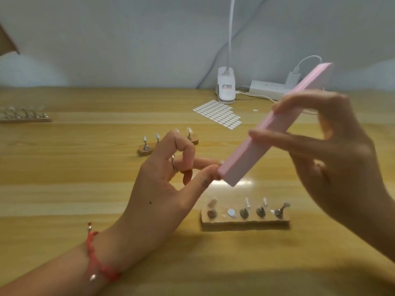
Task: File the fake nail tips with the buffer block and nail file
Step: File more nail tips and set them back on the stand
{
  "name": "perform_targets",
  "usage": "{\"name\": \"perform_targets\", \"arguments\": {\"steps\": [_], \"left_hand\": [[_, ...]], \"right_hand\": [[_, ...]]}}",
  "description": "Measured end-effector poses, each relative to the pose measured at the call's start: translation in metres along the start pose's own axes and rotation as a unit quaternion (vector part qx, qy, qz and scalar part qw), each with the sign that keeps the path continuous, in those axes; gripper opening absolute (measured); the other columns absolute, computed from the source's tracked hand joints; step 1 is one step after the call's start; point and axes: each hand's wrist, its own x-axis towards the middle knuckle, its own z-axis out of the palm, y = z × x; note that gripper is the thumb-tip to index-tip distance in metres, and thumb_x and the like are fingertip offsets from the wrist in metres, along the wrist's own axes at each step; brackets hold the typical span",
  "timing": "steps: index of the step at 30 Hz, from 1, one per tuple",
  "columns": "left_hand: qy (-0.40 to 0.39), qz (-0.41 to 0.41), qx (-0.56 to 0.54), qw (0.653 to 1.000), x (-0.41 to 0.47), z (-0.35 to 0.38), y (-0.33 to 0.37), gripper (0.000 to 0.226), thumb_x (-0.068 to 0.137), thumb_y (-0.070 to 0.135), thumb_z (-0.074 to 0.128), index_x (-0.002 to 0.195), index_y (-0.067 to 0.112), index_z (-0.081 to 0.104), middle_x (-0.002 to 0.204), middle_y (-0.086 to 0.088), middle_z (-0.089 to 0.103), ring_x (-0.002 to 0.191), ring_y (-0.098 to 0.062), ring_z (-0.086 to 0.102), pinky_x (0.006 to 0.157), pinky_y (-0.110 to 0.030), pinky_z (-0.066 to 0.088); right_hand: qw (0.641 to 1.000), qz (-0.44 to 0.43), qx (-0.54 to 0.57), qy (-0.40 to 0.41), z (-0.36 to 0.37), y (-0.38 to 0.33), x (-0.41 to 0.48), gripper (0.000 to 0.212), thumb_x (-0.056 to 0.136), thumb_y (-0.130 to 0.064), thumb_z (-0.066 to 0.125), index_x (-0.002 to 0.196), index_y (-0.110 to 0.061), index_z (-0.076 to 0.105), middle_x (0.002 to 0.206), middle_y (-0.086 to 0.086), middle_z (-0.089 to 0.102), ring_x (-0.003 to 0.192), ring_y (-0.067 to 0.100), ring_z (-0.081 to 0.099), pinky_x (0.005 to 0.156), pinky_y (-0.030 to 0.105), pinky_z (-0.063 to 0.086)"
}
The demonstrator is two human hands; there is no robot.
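There are two hands, left hand (162, 189) and right hand (333, 159), one pink buffer block (241, 165), three wooden stands (near stand (245, 223), middle stand (145, 149), far-left stand (25, 119)), one sheet of white dots (220, 114), one clip lamp (226, 88) and one power strip (267, 87).

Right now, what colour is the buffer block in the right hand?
Pink. The buffer block in the right hand shows best in the head view.

Bright, soft indoor light. Glare patch on desk (85, 189) just behind nail stand (245, 224); broad dark shadows in front of stand and to its right. Right hand (333, 159) above stand motion-blurred. Far left of stand, soft focus.
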Motion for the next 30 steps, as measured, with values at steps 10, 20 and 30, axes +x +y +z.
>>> {"name": "perform_targets", "arguments": {"steps": [10, 20, 30], "left_hand": [[-0.005, -0.015, -0.009, 1.0, 0.001, -0.002, 0.0, 0.039, 0.078, 0.021, 0.072, 0.077, 0.017, 0.034, 0.078, 0.013, 0.073, 0.082, -0.005, 0.071, 0.07, -0.02, 0.048], [0.005, 0.004, 0.043, 0.999, 0.0, -0.004, -0.002, 0.041, 0.075, 0.021, 0.076, 0.075, 0.018, 0.035, 0.071, -0.017, 0.061, 0.083, 0.004, 0.07, 0.077, -0.012, 0.045], [0.003, -0.017, 0.011, 1.0, 0.003, -0.004, -0.001, 0.044, 0.073, 0.021, 0.078, 0.073, 0.021, 0.035, 0.073, -0.018, 0.063, 0.079, -0.001, 0.07, 0.064, -0.019, 0.046]], "right_hand": [[0.999, 0.038, 0.007, -0.006, -0.004, -0.008, -0.005, 0.039, 0.088, 0.01, 0.059, 0.115, -0.017, 0.065, 0.116, 0.011, 0.05, 0.111, 0.038, 0.055, 0.104, 0.04, 0.045], [0.999, 0.046, 0.021, -0.017, 0.006, -0.025, -0.01, 0.028, 0.101, -0.004, 0.049, 0.116, -0.021, 0.065, 0.111, 0.011, 0.053, 0.112, 0.035, 0.056, 0.112, 0.032, 0.038], [0.997, -0.026, 0.041, -0.065, 0.014, -0.039, -0.016, 0.025, 0.1, -0.015, 0.053, 0.113, -0.024, 0.072, 0.119, 0.008, 0.058, 0.119, 0.022, 0.051, 0.117, 0.046, 0.032]]}}
